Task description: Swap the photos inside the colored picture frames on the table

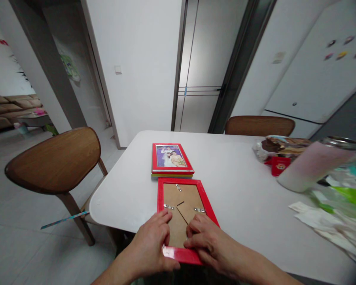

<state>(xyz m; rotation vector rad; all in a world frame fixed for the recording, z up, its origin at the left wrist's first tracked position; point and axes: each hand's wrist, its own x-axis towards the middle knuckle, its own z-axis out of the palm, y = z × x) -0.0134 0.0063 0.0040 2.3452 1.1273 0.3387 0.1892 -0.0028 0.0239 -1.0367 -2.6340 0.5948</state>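
Note:
A red picture frame [207, 200] lies face down at the table's near edge, its brown backing board [170, 231] turned up. Small metal clips [199, 210] sit on the board's top and sides, and a thin stand outline runs across its middle. My left hand [148, 247] grips the lower left corner, thumb on the near edge and fingers over the board. With curled fingers, my right hand [209, 241] holds the lower right corner and presses on the board; its fingertips are partly hidden. Just beyond lies a stack of frames, the top red frame [190, 161] showing a photo.
On the white table [231, 178], a pink and white tumbler [311, 166] stands at the right beside a red packet [280, 165], plastic bags and white tissues [317, 221]. Wooden chairs stand at the left [56, 160] and far right [259, 126].

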